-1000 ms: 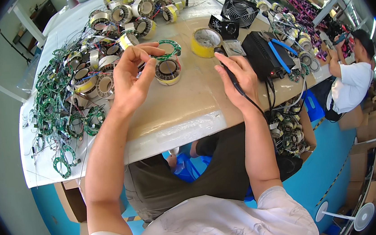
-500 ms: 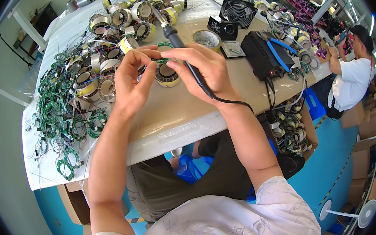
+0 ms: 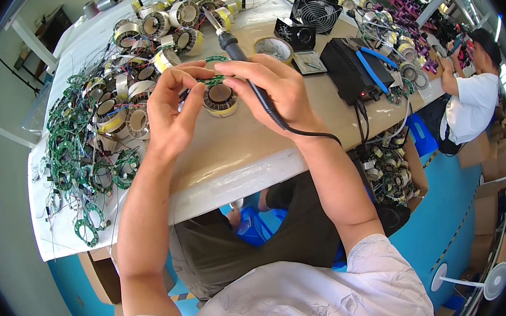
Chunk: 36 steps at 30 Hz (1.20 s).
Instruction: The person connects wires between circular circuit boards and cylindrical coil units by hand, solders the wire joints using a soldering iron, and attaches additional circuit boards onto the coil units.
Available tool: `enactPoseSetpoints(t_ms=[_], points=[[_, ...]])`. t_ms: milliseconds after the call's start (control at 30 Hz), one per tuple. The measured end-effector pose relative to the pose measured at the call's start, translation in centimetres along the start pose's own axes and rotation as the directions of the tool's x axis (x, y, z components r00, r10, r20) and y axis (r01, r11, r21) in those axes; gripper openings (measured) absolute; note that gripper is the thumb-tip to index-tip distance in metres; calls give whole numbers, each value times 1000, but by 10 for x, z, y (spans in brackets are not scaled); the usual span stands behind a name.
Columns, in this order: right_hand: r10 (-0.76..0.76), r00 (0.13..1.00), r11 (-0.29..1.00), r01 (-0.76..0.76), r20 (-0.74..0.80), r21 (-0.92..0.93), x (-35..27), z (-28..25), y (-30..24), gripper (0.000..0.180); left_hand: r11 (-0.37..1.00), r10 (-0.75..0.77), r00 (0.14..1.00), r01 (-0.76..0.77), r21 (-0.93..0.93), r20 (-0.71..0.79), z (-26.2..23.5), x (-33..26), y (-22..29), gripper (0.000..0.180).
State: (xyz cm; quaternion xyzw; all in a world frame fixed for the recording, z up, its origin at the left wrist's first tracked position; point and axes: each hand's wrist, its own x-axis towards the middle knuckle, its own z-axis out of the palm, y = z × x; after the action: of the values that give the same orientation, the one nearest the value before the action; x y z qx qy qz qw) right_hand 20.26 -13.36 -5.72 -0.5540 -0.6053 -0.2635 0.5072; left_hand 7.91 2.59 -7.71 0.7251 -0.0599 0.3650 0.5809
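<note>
Close Work at the Coil [image 3: 222, 108]

Our left hand [image 3: 169, 108] pinches the green ring board [image 3: 214, 80] by the coil; our right hand [image 3: 278, 91] grasps a soldering iron [image 3: 234, 49]. A wrist twist could swing the iron's tip into piled coils [image 3: 194, 39].

A green circuit board ring [image 3: 215, 58] shows above a dark coil [image 3: 222, 107] banded in yellow, beside a soldering iron [image 3: 231, 46] with a black handle and silvery barrel. The white desk [image 3: 95, 36] bears a tan sheet [image 3: 227, 145], a black box [image 3: 342, 70] and blue-handled pliers [image 3: 370, 69]. Below, the bright blue floor [image 3: 411, 246] carries black-and-yellow striped tape [image 3: 184, 296].
</note>
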Motion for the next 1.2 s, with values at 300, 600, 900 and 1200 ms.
enactPoseSetpoints(t_ms=[300, 600, 900, 1200], points=[[501, 846, 758, -328, -181, 565, -53, -36, 8, 30, 994, 9, 998, -2, 106, -66, 9, -1, 1, 10], [605, 782, 633, -359, -150, 686, -60, -35, 3, 17, 990, 68, 995, -58, 128, -75, 11, 1, -6, 7], [634, 760, 599, -367, -141, 712, -56, -35, 0, 17, 987, 72, 995, -61, 150, -69, 10, 1, -5, 7], [642, 757, 600, -395, -123, 696, -57, -34, -1, 16, 986, 74, 995, -63, 156, -67, 9, 1, -4, 7]])
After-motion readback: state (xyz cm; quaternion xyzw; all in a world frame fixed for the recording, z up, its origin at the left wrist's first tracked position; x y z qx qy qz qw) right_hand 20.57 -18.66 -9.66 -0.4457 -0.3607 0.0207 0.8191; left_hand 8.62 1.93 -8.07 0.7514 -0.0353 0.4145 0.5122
